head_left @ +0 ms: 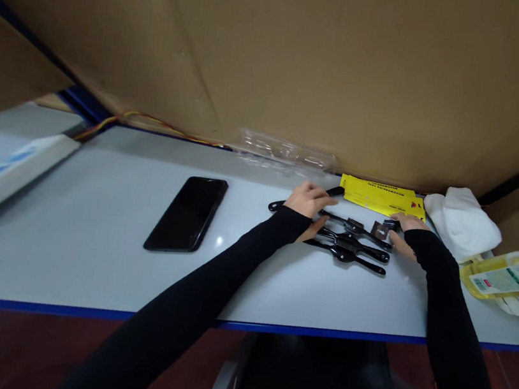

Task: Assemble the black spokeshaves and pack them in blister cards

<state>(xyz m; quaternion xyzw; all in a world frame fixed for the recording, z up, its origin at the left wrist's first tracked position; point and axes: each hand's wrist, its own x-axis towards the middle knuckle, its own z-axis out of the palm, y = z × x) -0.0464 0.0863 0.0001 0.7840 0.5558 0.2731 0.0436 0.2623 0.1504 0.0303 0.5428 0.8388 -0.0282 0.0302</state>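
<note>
Black metal tools with long double handles lie in a row right of centre in the frame, three of them side by side on the pale grey table with a blue edge. Our left hand rests over their left ends, fingers spread and bent around the far handle; whether it truly grips or only steadies we cannot tell. Our right hand sits at their right ends, fingertips pinching a small grey metal plate just beside the nearest tool.

As for progress, we judge the tools already out of their packing: a clear plastic blister tray lies bare against the brown cardboard wall, and yellow printed cards sit behind our hands. The small plate is not yet fitted anywhere.

A black smartphone lies face up, well apart to the left. A white cloth and a yellowish plastic bag with a label sit at the right. The card print is too small to read, and a white box is cut off at the left edge.
</note>
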